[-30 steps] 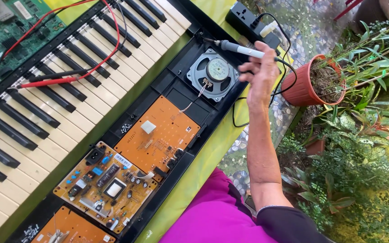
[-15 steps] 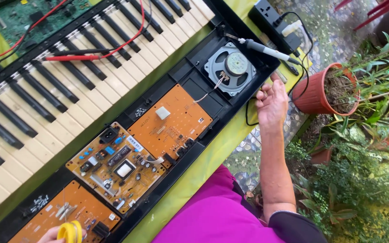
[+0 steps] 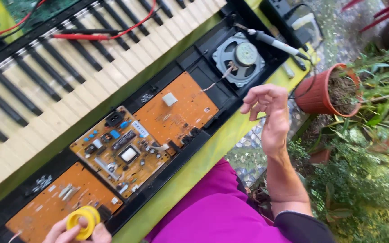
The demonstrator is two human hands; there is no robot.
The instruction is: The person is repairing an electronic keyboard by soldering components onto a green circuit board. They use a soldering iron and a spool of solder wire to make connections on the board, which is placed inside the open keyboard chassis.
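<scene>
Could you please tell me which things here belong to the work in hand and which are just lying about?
In hand: yellow spool held by left hand; right hand; open keyboard's circuit boards; speaker; soldering iron.
Lying about: red probe; plant pot.

A table with a yellow-green top [image 3: 212, 153] carries everything here. Only its edge shows, running from the bottom middle up to the right corner.

A long opened keyboard [image 3: 91, 103] lies flat on the table and covers most of it. Its black and cream keys point up, and its inside parts are open to see.

At the far right corner, a black power strip [image 3: 284, 11] lies on the table, just past the end of the keyboard. A white block [image 3: 306, 23] sits right beside it. A small pale stick-shaped thing [image 3: 287, 70] lies on the yellow-green top near that corner; it is too small to tell what it is.
</scene>
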